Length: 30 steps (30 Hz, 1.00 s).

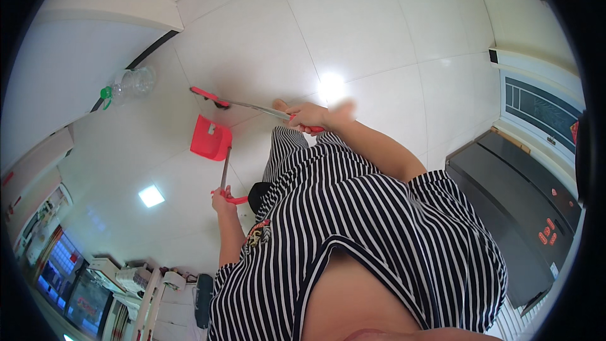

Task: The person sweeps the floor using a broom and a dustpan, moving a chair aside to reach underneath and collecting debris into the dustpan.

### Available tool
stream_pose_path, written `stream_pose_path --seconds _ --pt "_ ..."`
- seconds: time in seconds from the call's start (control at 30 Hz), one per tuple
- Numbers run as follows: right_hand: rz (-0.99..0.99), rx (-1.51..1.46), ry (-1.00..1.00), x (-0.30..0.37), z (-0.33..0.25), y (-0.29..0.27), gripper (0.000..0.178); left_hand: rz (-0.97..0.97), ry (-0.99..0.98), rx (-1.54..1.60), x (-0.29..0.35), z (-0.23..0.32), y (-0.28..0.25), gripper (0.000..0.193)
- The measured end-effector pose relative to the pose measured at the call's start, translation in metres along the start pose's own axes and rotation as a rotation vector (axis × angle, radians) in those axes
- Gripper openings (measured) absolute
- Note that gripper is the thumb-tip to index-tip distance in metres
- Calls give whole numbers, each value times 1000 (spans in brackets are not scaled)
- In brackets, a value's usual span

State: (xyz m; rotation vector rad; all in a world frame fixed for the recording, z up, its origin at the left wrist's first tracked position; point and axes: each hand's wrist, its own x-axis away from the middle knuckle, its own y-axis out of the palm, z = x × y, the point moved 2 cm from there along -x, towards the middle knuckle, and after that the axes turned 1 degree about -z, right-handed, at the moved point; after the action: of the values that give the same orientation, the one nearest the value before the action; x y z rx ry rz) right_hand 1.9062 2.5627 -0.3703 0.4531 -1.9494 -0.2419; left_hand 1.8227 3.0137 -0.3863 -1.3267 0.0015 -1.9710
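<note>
Grasping dustpan handle (225,172), left hand (223,199) curled; right hand (307,117) curled round broom (252,107).

Even, bright light fills the scene, and the glossy cream tiled floor (360,31) throws it back. A round white glare burns out detail near the floor's middle; a crisp square reflection shines toward its left edge. Bluish light shows at the dark-framed glass window (60,259) beyond the floor's lower left corner. Soft, faint shade lies around the red long-handled broom with a metal shaft (252,108). That broom and the red plastic dustpan (205,142) look reasonably clear, but a skin-toned patch (343,109) beside the right forearm (379,145) is smeared. Fisheye distortion bows the dark grey refrigerator (517,215); black vignetting swallows the corners.
</note>
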Motion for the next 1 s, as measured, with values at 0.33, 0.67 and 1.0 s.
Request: stream_pose_path --seconds 0.33,0.67,1.0 --pt "667 619 -96 106 15 -48 57 25 -153 402 -33 7 -42 19" --pt "669 -133 -33 65 -17 -169 7 -133 -70 387 -43 -57 -47 17" --pt "-73 660 -194 0 -4 -1 7 -128 -220 535 39 -89 -53 10"
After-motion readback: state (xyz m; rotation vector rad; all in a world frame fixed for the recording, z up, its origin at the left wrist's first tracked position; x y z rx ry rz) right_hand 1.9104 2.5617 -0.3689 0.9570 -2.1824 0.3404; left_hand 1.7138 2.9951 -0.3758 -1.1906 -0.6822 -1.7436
